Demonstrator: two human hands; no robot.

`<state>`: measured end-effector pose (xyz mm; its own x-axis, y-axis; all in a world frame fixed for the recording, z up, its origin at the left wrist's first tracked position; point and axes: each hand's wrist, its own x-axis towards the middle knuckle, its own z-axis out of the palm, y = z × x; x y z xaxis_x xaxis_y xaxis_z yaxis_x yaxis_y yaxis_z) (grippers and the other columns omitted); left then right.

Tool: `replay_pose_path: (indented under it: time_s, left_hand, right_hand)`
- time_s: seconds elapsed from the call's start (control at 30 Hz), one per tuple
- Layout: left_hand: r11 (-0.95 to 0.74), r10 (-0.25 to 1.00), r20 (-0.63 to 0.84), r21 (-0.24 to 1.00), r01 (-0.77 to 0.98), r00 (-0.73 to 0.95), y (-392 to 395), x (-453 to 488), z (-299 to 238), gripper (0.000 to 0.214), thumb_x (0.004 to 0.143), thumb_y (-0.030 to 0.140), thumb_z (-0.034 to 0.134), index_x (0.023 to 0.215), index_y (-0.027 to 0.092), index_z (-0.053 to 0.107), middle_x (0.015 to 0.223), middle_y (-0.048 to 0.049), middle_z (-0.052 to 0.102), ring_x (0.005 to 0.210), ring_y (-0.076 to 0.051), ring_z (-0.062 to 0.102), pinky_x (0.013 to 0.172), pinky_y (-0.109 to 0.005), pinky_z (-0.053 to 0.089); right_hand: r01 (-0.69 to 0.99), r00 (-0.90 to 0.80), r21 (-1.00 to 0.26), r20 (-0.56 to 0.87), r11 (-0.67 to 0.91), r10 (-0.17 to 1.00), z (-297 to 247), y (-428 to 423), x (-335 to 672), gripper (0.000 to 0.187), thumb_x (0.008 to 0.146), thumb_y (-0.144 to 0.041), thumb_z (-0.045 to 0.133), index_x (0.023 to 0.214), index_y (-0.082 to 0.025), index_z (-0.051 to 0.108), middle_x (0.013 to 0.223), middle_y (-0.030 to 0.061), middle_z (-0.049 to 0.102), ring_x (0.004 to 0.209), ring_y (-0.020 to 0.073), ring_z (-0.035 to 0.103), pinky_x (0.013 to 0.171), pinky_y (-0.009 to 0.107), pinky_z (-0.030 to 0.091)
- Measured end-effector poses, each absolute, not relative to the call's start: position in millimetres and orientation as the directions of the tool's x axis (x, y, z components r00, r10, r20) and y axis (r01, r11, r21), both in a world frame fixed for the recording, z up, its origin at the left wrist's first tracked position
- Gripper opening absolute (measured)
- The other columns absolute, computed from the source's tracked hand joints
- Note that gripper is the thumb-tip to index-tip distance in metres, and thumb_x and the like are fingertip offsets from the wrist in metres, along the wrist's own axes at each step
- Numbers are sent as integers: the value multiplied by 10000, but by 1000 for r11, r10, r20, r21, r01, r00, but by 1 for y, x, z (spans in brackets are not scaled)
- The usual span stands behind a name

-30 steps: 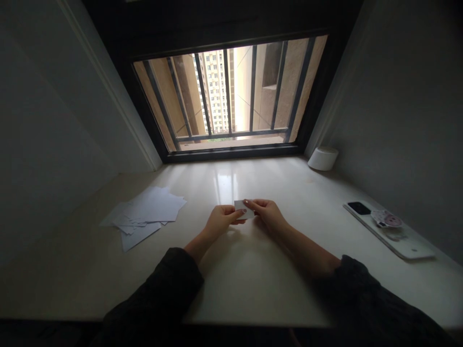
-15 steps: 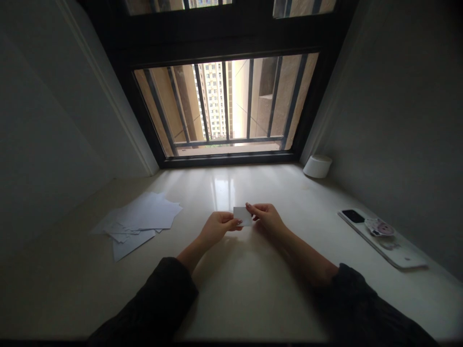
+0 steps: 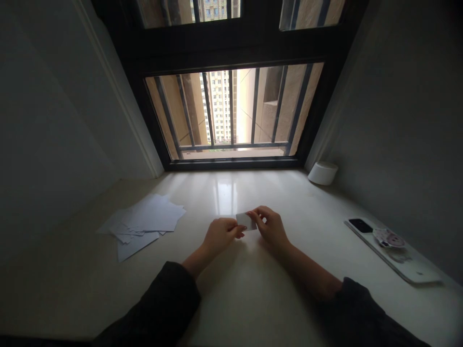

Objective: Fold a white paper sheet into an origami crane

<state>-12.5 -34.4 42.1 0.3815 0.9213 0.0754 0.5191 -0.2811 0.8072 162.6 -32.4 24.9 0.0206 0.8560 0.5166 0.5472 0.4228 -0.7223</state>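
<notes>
Small white folded paper piece pinched between left hand and right hand fingertips, above glossy cream stone ledge. Loose white sheet pile lying well left.

A home up high is showing: past the right hand, a barred window is facing tall flats.

paper slip partly behind fingers

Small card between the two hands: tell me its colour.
White and plain, with no print visible. The small card shows best in the head view.
</notes>
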Motion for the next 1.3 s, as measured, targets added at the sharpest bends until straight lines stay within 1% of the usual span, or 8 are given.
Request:
replay_pose_path:
  time_s: [0.17, 0.3, 0.4, 0.47, 0.57, 0.67, 1.07, 1.3]
  left_hand:
    - [-392, 909, 144, 617, 682, 392, -36, -14, 46, 357, 790, 462, 542, 620, 186, 690, 611, -16, 694, 567, -152, 621, 565, -242, 387]
    - [-298, 920, 94, 798, 525, 380, -35, -10, 41, 338, 776, 466, 565, 681, 176, 711, 637, -33, 701, 586, -157, 640, 573, -241, 427]
    - [-176, 951, 74, 928, 328, 301, -35, -6, 36, 356, 764, 479, 581, 724, 148, 707, 697, -68, 712, 627, -170, 652, 539, -235, 440]
    - [-128, 969, 71, 964, 235, 238, -34, -4, 34, 366, 760, 484, 589, 752, 137, 704, 738, -85, 717, 648, -173, 653, 530, -234, 445]
    - [-113, 979, 82, 981, 161, 186, -34, -4, 33, 371, 758, 484, 596, 740, 127, 696, 750, -94, 714, 659, -174, 650, 537, -237, 457]
    - [-117, 980, 90, 982, 148, 178, -34, -4, 33, 370, 758, 481, 599, 712, 125, 689, 726, -91, 709, 641, -170, 643, 533, -237, 456]
    - [-76, 958, 42, 991, 110, 284, -31, -7, 30, 344, 761, 452, 609, 775, 122, 704, 716, -86, 705, 614, -150, 634, 534, -224, 442]
    - [-52, 950, 15, 992, 112, 313, -27, -11, 29, 364, 762, 461, 600, 776, 112, 700, 729, -98, 710, 613, -153, 637, 543, -232, 451]
  right_hand:
    - [585, -74, -642, 566, 495, 821, 29, -34, 164, 247, 874, -321, 494, 697, -203, 619, 680, 27, 577, 701, 172, 515, 638, 285, 402]
    - [493, 0, -744, 519, 452, 855, 30, -32, 165, 264, 848, -380, 526, 690, -195, 630, 700, 31, 594, 688, 169, 520, 641, 291, 411]
    - [285, 75, -901, 361, 328, 929, 29, -30, 164, 284, 799, -456, 570, 840, -192, 665, 804, 39, 645, 713, 172, 552, 639, 289, 421]
    - [179, 20, -958, 231, 224, 973, 29, -30, 162, 335, 747, -493, 615, 861, -184, 679, 792, 36, 657, 706, 174, 559, 627, 286, 415]
    - [122, -69, -985, 112, 120, 991, 30, -32, 157, 338, 678, -504, 675, 675, -166, 673, 644, 14, 627, 637, 155, 538, 621, 279, 395]
    - [73, -66, -994, 82, 86, 994, 29, -35, 154, 324, 648, -489, 702, 612, -169, 668, 594, 1, 618, 609, 141, 525, 638, 277, 386]
    - [7, -118, -999, 34, 35, 992, 26, -29, 160, 322, 662, -494, 678, 636, -175, 717, 679, 61, 699, 628, 153, 560, 605, 279, 389]
    - [13, -43, -999, 48, 48, 998, 28, -27, 163, 354, 654, -516, 671, 620, -167, 717, 626, 59, 672, 582, 144, 539, 559, 277, 385]
